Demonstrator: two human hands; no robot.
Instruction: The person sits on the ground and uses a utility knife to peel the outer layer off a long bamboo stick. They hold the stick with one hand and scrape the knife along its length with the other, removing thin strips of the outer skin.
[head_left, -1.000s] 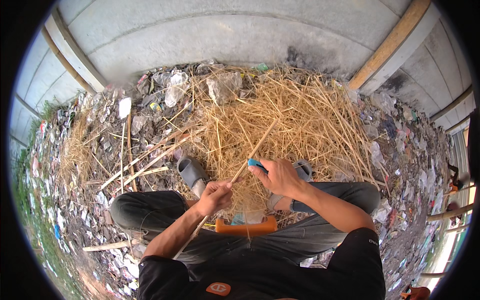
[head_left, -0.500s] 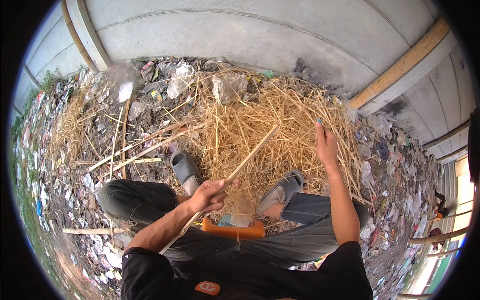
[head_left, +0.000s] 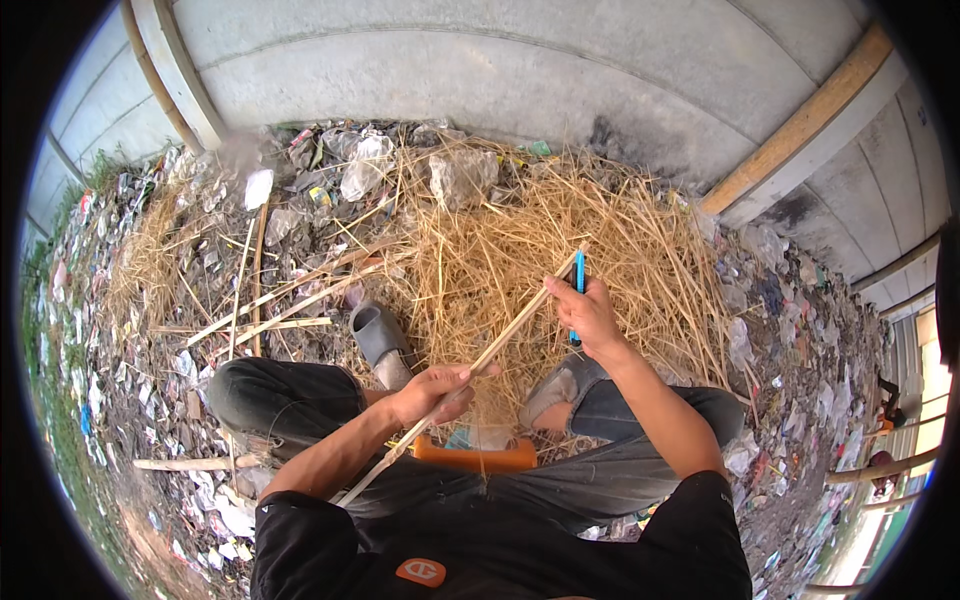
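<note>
My left hand (head_left: 432,393) is closed around the middle of a long, pale bamboo strip (head_left: 510,335), which slants from beside my left forearm up to the right. A blue utility knife (head_left: 579,285) is gripped in my right hand (head_left: 588,315), close to the strip's far end. The thumb of that hand reaches against the strip. Whether the knife's blade touches the wood, I cannot tell. Under the strip and both hands lies a heap of straw-coloured shavings (head_left: 480,260), between and beyond my feet.
An orange plastic piece (head_left: 475,455) lies between my legs. More bamboo strips (head_left: 290,300) rest on the littered ground at left, with a pale stick (head_left: 195,463) beside my left knee. A grey concrete wall (head_left: 450,75) with a wooden post (head_left: 800,120) closes off the far side.
My right hand has come inward and left with the utility knife, from over the right of the shavings to the strip's far end. My left hand keeps its hold on the strip.
</note>
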